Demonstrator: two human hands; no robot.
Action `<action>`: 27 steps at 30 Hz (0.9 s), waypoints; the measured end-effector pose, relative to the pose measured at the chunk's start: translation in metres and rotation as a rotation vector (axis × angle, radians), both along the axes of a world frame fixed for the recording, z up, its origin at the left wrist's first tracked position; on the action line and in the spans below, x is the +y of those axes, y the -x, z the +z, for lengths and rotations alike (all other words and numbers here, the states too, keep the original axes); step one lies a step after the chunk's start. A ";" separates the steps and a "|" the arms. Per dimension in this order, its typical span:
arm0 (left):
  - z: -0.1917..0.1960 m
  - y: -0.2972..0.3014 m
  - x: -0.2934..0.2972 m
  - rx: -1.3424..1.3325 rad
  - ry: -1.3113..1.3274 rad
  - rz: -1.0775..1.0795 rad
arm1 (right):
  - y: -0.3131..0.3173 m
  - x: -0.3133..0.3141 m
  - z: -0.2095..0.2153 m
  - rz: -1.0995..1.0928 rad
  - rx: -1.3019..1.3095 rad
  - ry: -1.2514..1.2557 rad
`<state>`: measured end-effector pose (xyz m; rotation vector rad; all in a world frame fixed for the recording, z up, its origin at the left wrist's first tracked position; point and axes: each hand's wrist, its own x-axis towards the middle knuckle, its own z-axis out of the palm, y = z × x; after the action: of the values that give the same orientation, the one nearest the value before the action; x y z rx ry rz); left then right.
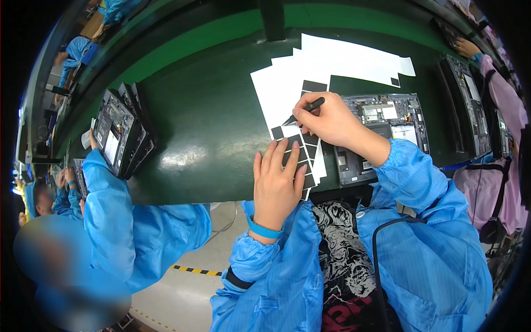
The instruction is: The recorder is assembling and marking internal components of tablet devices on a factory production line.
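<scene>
My right hand (332,119) is closed around slim black tweezers (315,104), their pointed tip at a bare white spot near the top of a sheet of black rectangular stickers (291,145). My left hand (276,170) lies flat on that sheet with its fingers stretched out, holding nothing. A blue band circles my left wrist. Under and beyond the sticker sheet, several white sheets (348,58) lie fanned out. An opened laptop base (381,108) with bare circuit boards lies just right of my hands, partly hidden by my right forearm.
The green tabletop (199,122) stretches to the left. Stacked laptop bases (116,130) stand there beside a co-worker's blue sleeve (108,216). More laptop bases (467,105) stand at the far right, near a person in pink (492,188). A black cord (381,232) hangs over my lap.
</scene>
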<state>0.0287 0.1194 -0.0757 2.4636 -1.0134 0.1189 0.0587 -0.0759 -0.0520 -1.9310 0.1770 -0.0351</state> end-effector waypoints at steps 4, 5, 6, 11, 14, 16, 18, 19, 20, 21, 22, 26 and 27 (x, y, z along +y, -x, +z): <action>-0.003 -0.001 0.001 -0.024 -0.005 -0.014 | 0.003 0.007 0.004 -0.027 0.052 -0.065; -0.002 -0.001 0.001 -0.024 -0.011 -0.018 | 0.004 0.008 0.003 -0.024 0.033 -0.077; -0.002 -0.001 0.001 -0.023 -0.018 -0.021 | 0.003 0.008 0.003 -0.022 0.035 -0.074; -0.002 0.000 0.002 -0.025 -0.035 -0.022 | 0.003 0.012 0.002 -0.052 0.045 -0.136; -0.002 0.000 0.002 -0.019 -0.032 -0.022 | 0.008 0.012 0.004 -0.037 0.013 -0.228; -0.004 0.000 0.002 -0.016 -0.027 -0.022 | 0.010 0.011 0.005 -0.031 0.008 -0.236; -0.005 0.000 0.001 -0.030 -0.023 -0.021 | 0.012 0.011 0.006 -0.030 0.005 -0.244; -0.005 0.001 0.001 -0.025 -0.025 -0.023 | 0.014 0.011 0.007 -0.039 -0.001 -0.260; -0.004 0.000 0.001 -0.033 -0.026 -0.024 | 0.015 0.011 0.007 -0.049 -0.007 -0.277; -0.003 0.000 0.002 -0.042 -0.028 -0.025 | 0.016 0.012 0.008 -0.051 -0.002 -0.279; -0.002 0.000 0.002 -0.039 -0.028 -0.027 | 0.016 0.012 0.008 -0.053 -0.024 -0.281; 0.001 0.001 -0.001 -0.067 -0.063 -0.026 | 0.016 0.008 0.004 -0.005 -0.032 -0.336; 0.006 0.002 -0.004 -0.078 -0.058 -0.027 | 0.015 0.008 0.002 -0.008 -0.035 -0.338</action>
<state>0.0271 0.1157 -0.0702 2.5139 -1.0978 0.1809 0.0433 -0.0677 -0.0504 -1.5920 0.1565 -0.0409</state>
